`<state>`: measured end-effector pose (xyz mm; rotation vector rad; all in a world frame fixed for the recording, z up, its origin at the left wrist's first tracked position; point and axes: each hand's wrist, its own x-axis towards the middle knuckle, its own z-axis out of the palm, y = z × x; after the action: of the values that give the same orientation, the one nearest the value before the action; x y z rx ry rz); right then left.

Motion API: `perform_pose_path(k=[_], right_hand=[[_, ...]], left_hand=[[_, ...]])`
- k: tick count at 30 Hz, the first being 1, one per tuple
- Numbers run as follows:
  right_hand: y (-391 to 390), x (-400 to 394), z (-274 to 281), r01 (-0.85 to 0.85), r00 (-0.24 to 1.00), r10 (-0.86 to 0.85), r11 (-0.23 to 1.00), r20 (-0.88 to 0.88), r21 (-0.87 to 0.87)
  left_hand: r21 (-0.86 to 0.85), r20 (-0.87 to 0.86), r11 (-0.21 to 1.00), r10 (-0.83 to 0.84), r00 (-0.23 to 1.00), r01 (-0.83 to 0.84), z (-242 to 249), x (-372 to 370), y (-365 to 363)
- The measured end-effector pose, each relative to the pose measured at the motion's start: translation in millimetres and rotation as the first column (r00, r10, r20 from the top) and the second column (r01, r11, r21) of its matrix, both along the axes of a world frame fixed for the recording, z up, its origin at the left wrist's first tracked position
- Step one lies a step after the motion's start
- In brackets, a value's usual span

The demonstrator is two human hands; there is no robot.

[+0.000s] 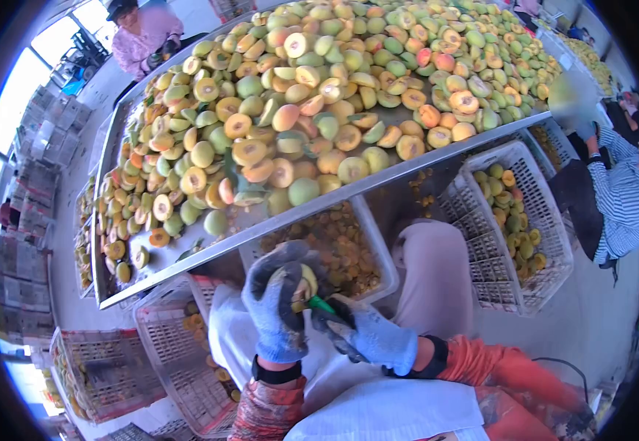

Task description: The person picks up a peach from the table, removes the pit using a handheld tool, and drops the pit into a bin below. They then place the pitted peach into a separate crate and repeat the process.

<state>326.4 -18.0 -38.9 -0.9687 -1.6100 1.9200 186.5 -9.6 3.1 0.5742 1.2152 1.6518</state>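
Observation:
My left hand (279, 305), in a blue and dark grey coated glove, is wrapped round a yellow-green fruit (303, 288) that looks like an apricot or small peach. A cut face seems to show between its fingers. My right hand (367, 331), gloved the same way, grips a green-handled tool (322, 303). The tool's tip meets the fruit and is hidden there. Both hands are close together over my lap, just in front of the metal table's edge (312, 213). Heaped on the table are many fruit halves (249, 152) and whole ones (304, 191).
Below the table edge sits a crate (379, 246) of pits and scraps. A white slatted crate (551, 228) of fruit halves stands at right, with more crates (161, 345) at left. Co-workers (139, 44) are at the far left and right (620, 191). Stacked crates (22, 283) line the left.

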Motion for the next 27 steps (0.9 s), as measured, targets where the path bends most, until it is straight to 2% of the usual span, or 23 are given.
perform_pose_path(k=[1,2,3,4,6,7,8,9,10,11,12,13,15,17,18,19,20,21,22,23,25,26,27], right_hand=[[-1.3,-2.4,8.2,0.002,0.973,-0.091,0.923,-0.212,-0.385],[6.6,3.2,26.5,-0.068,0.983,-0.021,0.88,-0.182,-0.469],[18.2,7.4,41.7,-0.131,0.985,0.043,0.826,-0.17,-0.548],[19.3,2.9,31.6,-0.12,0.976,-0.009,0.81,-0.217,-0.574],[24.5,2.4,3.2,-0.099,0.96,-0.074,0.81,-0.268,-0.578],[33.6,4.6,-6.6,-0.133,0.976,-0.009,0.77,-0.219,-0.624],[40.6,5.7,-10.7,-0.169,0.982,0.066,0.722,-0.177,-0.671],[42.0,5.8,-14.1,-0.166,0.982,0.061,0.733,-0.179,-0.659],[41.7,5.6,-17.6,-0.192,0.981,0.136,0.746,-0.136,-0.638],[42.9,6.5,-18.0,-0.219,0.974,0.21,0.756,-0.088,-0.617],[39.3,5.7,-7.2,-0.19,0.979,0.2,0.815,-0.042,-0.547],[37.5,3.3,1.6,-0.164,0.975,0.215,0.855,0.049,-0.492],[35.6,-6.4,-17.3,-0.16,0.974,0.187,0.969,0.131,-0.189],[42.6,-2.6,-19.7,-0.251,0.932,0.242,0.968,0.27,-0.001],[46.7,-2.9,-11.9,-0.281,0.906,0.311,0.949,0.286,-0.142],[48.0,-5.5,-13.3,-0.272,0.909,0.3,0.953,0.289,-0.134],[48.6,-9.0,-17.7,-0.281,0.924,0.325,0.934,0.2,-0.221],[48.3,-11.1,-16.4,-0.298,0.934,0.342,0.903,0.1,-0.309],[49.4,-9.9,-15.4,-0.292,0.936,0.337,0.906,0.103,-0.307],[49.1,-7.8,-5.2,-0.292,0.934,0.336,0.913,0.121,-0.284],[47.5,-1.8,16.5,-0.285,0.931,0.328,0.928,0.161,-0.24],[46.4,2.3,23.0,-0.266,0.933,0.291,0.954,0.21,-0.138],[47.3,4.0,22.1,-0.259,0.935,0.283,0.957,0.213,-0.135]], left_hand=[[-0.027,-0.015,0.999,0.036,0.999,-0.036,3.1,2.8,-2.4],[0.08,-0.004,0.991,0.109,0.994,-0.109,0.9,12.1,-1.0],[0.075,-0.036,0.995,0.063,0.997,-0.06,-8.0,7.3,-2.9],[0.101,0.003,0.977,0.189,0.982,-0.188,-14.6,13.5,0.2],[0.074,-0.169,0.983,0.177,0.97,-0.167,-31.7,15.8,-0.9],[0.107,-0.312,0.968,0.249,0.917,-0.227,-49.4,17.9,5.1],[0.022,-0.238,0.981,0.191,0.952,-0.192,-47.5,18.2,5.5],[-0.067,-0.163,0.987,0.136,0.977,-0.149,-45.8,17.0,4.2],[-0.057,-0.165,0.988,0.135,0.977,-0.146,-49.9,11.4,3.3],[-0.059,-0.002,0.993,0.105,0.994,-0.105,-57.9,2.8,4.9],[-0.058,0.159,0.996,0.07,0.985,-0.062,-65.6,-6.6,5.7],[-0.091,0.366,0.996,0.046,0.929,-0.013,-71.9,-15.6,5.3],[-0.201,0.475,0.976,0.024,0.879,0.082,-72.8,-23.8,6.5],[-0.265,0.476,0.963,0.094,0.875,0.041,-83.3,-30.8,4.1],[-0.252,0.475,0.967,0.1,0.874,0.027,-84.8,-31.2,3.6],[-0.244,0.476,0.969,0.087,0.875,0.036,-86.9,-32.9,1.6],[-0.197,0.183,0.979,-0.012,0.983,0.049,-79.9,-30.0,-0.5],[-0.161,-0.14,0.984,-0.094,0.986,0.071,-60.3,-22.6,-4.3],[-0.1,-0.228,0.993,0.033,0.973,-0.057,-45.7,-8.7,-4.2],[-0.102,-0.225,0.994,0.026,0.974,-0.05,-43.4,-10.0,-5.2],[-0.119,-0.05,0.993,0.019,0.999,-0.025,-44.7,-16.2,-3.5],[-0.153,0.028,0.988,-0.01,1.0,0.014,-41.0,-16.8,-0.8],[-0.149,0.029,0.989,-0.018,0.999,0.022,-39.1,-12.6,1.9]])
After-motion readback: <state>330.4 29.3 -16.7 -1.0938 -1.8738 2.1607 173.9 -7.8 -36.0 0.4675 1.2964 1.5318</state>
